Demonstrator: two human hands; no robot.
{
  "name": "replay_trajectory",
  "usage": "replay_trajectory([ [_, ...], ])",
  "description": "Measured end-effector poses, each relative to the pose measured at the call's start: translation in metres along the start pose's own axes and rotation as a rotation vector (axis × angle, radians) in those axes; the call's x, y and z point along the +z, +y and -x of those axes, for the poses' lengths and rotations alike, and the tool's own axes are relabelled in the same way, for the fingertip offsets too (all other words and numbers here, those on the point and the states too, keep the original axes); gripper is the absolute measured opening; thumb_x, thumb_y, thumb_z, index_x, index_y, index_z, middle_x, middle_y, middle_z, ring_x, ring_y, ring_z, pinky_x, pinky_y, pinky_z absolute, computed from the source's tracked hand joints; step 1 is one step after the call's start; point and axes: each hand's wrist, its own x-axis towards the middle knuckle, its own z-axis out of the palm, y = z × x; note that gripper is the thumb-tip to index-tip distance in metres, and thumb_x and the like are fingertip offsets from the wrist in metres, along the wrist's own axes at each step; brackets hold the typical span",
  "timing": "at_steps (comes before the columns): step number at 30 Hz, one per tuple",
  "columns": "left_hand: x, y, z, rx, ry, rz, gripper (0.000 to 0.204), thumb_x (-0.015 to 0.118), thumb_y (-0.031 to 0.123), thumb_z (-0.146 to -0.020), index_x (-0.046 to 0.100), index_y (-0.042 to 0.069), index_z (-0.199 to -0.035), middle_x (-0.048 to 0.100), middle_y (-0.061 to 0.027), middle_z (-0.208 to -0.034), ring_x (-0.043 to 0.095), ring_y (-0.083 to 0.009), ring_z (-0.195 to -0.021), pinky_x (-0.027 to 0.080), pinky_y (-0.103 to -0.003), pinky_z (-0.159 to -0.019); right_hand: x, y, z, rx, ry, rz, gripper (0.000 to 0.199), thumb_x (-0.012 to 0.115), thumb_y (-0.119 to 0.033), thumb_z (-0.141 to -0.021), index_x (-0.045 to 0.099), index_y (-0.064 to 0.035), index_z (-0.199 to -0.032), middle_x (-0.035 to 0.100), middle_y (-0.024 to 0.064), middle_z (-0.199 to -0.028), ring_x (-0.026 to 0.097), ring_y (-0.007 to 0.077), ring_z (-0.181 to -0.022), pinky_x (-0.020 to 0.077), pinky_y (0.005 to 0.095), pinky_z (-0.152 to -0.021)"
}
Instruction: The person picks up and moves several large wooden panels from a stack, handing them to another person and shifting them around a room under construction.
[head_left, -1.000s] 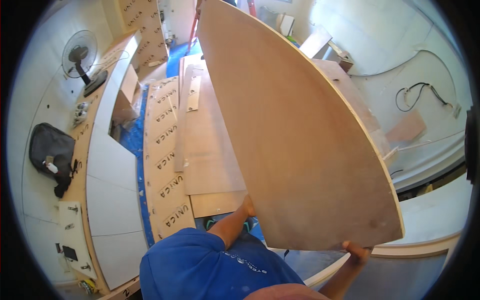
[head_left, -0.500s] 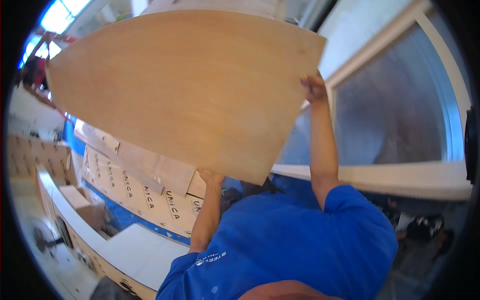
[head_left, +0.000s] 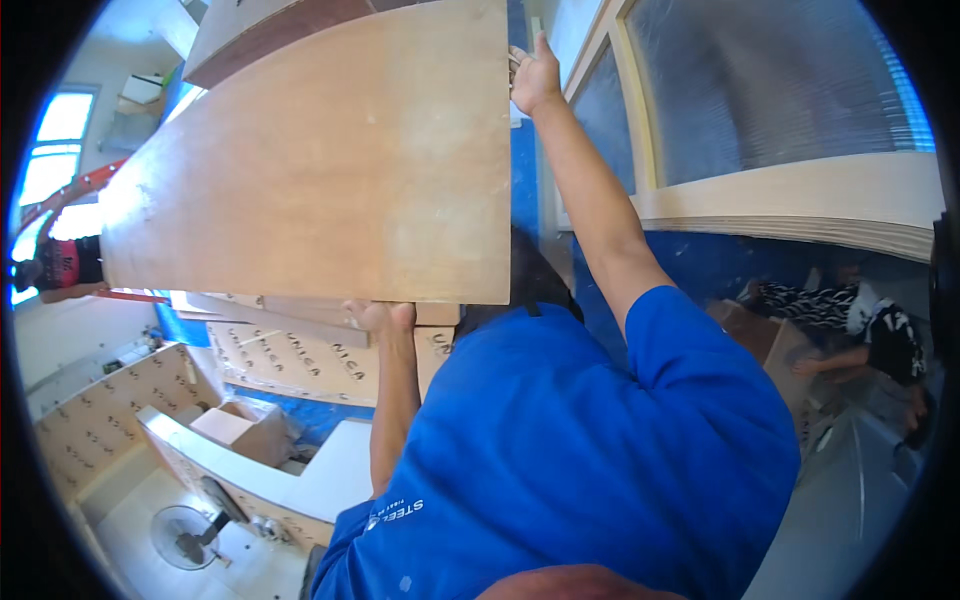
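Observation:
A large light-brown plywood sheet [head_left: 310,170] stretches from in front of me to the far left. My left hand [head_left: 382,316] is closed on its near lower edge, close to the right corner; some fingers are hidden behind the sheet. Higher up, my right hand [head_left: 535,78] curls its fingers at the right edge with the thumb pointing up. At the far end stands another person [head_left: 72,262] in a black and red top, with an arm along the sheet's end.
Below the sheet sit wrapped, printed boards [head_left: 300,355]. A framed translucent panel [head_left: 780,90] stands at right, with a person [head_left: 890,335] beside a cardboard box [head_left: 745,335] behind me. Lower left are a white-topped counter [head_left: 215,465] and a fan [head_left: 185,538]. Darker boards [head_left: 270,35] lie beyond.
The view has turned, and the sheet's right edge now runs upright in the picture, further left. My right hand has moved up and left with it. Both hands stay on the sheet.

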Motion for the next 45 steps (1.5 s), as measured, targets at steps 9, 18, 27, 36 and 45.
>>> replay_trajectory([
  [9, -0.015, 0.073, -0.014, 0.091, 0.158, -0.331, 0.051, 0.044, 0.045, -0.099, 0.048, 0.007, -0.133, 0.051, -0.0122, -0.137, 0.046, -0.0317, -0.127, 0.037, -0.051, -0.108, 0.016, 0.025, 0.001, 0.045, -0.159, -0.202, 0.102, 0.042, -0.087, -0.072, 0.050, -0.0030, -0.129, 0.066, 0.0073, -0.107, 0.063, 0.0178, -0.089, 0.0481, 0.0310, -0.077],
  [18, 0.027, 0.080, 0.005, 0.129, -0.054, -0.306, 0.045, 0.046, 0.034, -0.100, 0.048, 0.002, -0.131, 0.054, -0.0157, -0.132, 0.051, -0.0321, -0.121, 0.041, -0.049, -0.105, 0.044, 0.060, 0.011, -0.234, -0.168, -0.371, 0.048, 0.049, -0.029, -0.096, 0.045, 0.0002, -0.134, 0.050, 0.0165, -0.136, 0.049, 0.0288, -0.125, 0.0374, 0.0426, -0.107],
  [27, -0.002, 0.063, -0.052, 0.105, -0.099, -0.197, 0.036, 0.053, 0.024, -0.097, 0.051, 0.002, -0.125, 0.057, -0.0166, -0.127, 0.054, -0.0310, -0.118, 0.042, -0.047, -0.105, 0.015, 0.052, -0.005, -0.110, -0.117, -0.145, 0.047, 0.050, -0.017, -0.090, 0.044, -0.0057, -0.135, 0.055, 0.0158, -0.129, 0.056, 0.0351, -0.115, 0.0471, 0.0511, -0.097],
  [36, 0.081, 0.054, -0.099, 0.057, -0.111, -0.182, 0.038, 0.046, 0.025, -0.100, 0.049, -0.003, -0.126, 0.054, -0.0183, -0.129, 0.051, -0.0318, -0.121, 0.041, -0.047, -0.106, 0.016, 0.051, -0.127, -0.087, 0.023, -0.061, 0.043, 0.047, -0.015, -0.092, 0.046, -0.0091, -0.134, 0.056, 0.0123, -0.127, 0.055, 0.0317, -0.116, 0.0469, 0.0495, -0.096],
  [45, 0.123, 0.017, -0.156, -0.054, -0.113, -0.053, 0.041, 0.044, 0.025, -0.101, 0.045, -0.004, -0.130, 0.051, -0.0195, -0.133, 0.049, -0.0332, -0.124, 0.038, -0.049, -0.108, 0.034, 0.014, -0.236, -0.119, 0.125, 0.195, 0.033, 0.054, -0.019, -0.091, 0.057, -0.0054, -0.121, 0.063, 0.0099, -0.111, 0.060, 0.0217, -0.099, 0.0510, 0.0413, -0.084],
])
